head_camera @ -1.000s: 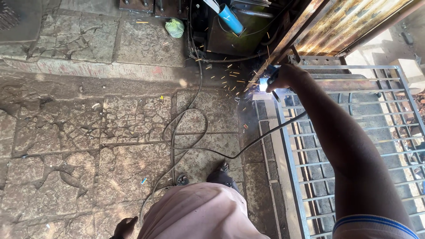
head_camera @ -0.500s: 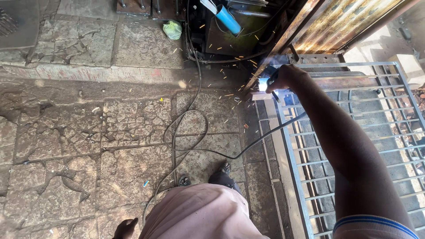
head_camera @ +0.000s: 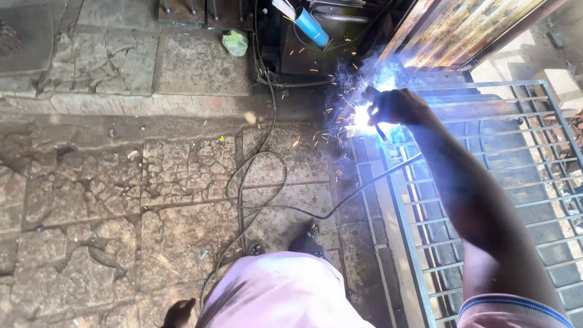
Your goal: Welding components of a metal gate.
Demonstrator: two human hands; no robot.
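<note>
our right hand (head_camera: 398, 108) sits in the upper right of the frame, clenched around a welding electrode holder (head_camera: 378, 124), whose dark tip pokes down from the fist toward a white-blue arc (head_camera: 363, 116). the arc burns at the upper left corner of a grey steel gate frame (head_camera: 425, 200), which lies flat on the ground and fills the right side of the frame. sparks scatter to the left of it over the cracked stone floor (head_camera: 121, 200).

we judge the holder to be stiff and fairly light, easy to carry in one closed fist by its insulated handle (the only sensible place to grip, since the tip end is hot and live). a black cable (head_camera: 261, 182) trails from it, loops across the middle of the frame and runs up toward the dark equipment at the top centre; it is limp and will drag on the hand a little. the gate frame looks heavy, rigid and hard-edged, best taken by its outer rails well away from the fresh weld.

our left hand (head_camera: 178, 313) shows only partly at the bottom edge, left of centre, beside our pale clothing; we cannot tell whether it grips anything. a blue tube (head_camera: 311, 27) lies at the top centre.
</note>
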